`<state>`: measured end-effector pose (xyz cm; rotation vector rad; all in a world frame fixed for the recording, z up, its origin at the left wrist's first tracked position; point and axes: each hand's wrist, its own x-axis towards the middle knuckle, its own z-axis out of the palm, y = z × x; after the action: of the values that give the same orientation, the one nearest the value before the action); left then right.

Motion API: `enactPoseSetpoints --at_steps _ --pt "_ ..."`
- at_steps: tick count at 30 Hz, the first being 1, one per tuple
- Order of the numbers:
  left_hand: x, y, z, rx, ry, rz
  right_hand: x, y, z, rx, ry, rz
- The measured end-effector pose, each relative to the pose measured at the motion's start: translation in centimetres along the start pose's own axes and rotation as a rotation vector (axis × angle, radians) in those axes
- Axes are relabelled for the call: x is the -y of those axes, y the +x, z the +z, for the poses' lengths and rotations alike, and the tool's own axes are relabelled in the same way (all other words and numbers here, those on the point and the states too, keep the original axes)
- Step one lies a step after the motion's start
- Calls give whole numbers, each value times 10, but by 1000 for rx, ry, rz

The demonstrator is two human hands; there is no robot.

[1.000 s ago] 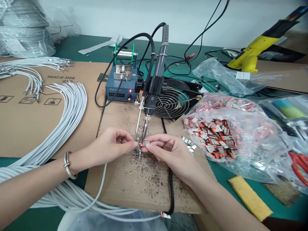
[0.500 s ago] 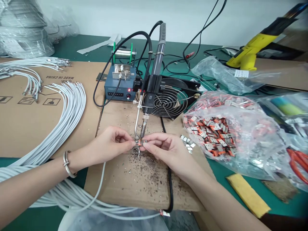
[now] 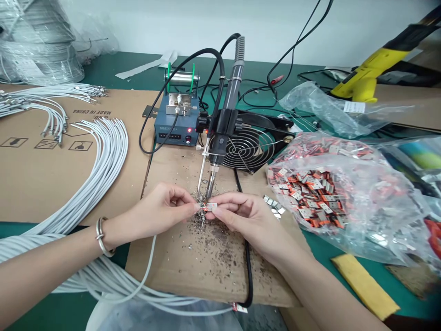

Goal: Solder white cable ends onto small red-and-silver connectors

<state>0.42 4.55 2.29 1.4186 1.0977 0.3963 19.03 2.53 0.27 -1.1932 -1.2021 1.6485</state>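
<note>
My left hand [image 3: 168, 209] pinches the end of a white cable [image 3: 151, 250] that hangs down below the palm. Between the thumb and fingers of my right hand [image 3: 246, 218] is a small USB connector [image 3: 212, 207] with a metal shell and an orange part facing the left fingertips. The two meet just under the tip of a soldering iron [image 3: 211, 179], clamped upright at a slant. Beside the iron a thin metal solder feed tube [image 3: 202, 172] ends close to the fingertips. Whether the wires touch the connector is too small to tell.
Behind stands a blue soldering controller [image 3: 175, 126] with a solder spool [image 3: 182, 77], beside a fan [image 3: 246, 147]. A plastic bag of orange connectors [image 3: 317, 197], metal shells [image 3: 274, 206] and a yellow sponge [image 3: 365, 285] lie right. White cables [image 3: 103, 165] curve along the left.
The view has shifted slightly, moving everything a little to the right. Both hands stay at the iron tip, and more of the connector's metal shell shows between the fingers.
</note>
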Motion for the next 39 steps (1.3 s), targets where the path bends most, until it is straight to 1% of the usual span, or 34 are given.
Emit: enactPoseSetpoints --at_steps 5,12,15,21,24,30,35,39 --pt "2 1 0 -8 0 2 0 1 1 -13 -33 -5" --pt "3 3 1 0 34 20 -6 4 6 -125 -182 -35" --pt "3 3 1 -1 39 18 -7 6 8 -140 -206 -55" --pt "4 3 1 -6 38 12 -9 7 7 -114 -208 -51" --pt "3 4 2 -2 41 8 -8 7 6 -100 -176 -52" --pt "0 3 0 3 21 -24 -1 3 3 -18 -69 -49" --pt "1 0 -1 26 -11 -56 1 0 1 3 -47 -45" --pt "1 0 0 21 -13 -57 1 -1 0 16 -13 -34"
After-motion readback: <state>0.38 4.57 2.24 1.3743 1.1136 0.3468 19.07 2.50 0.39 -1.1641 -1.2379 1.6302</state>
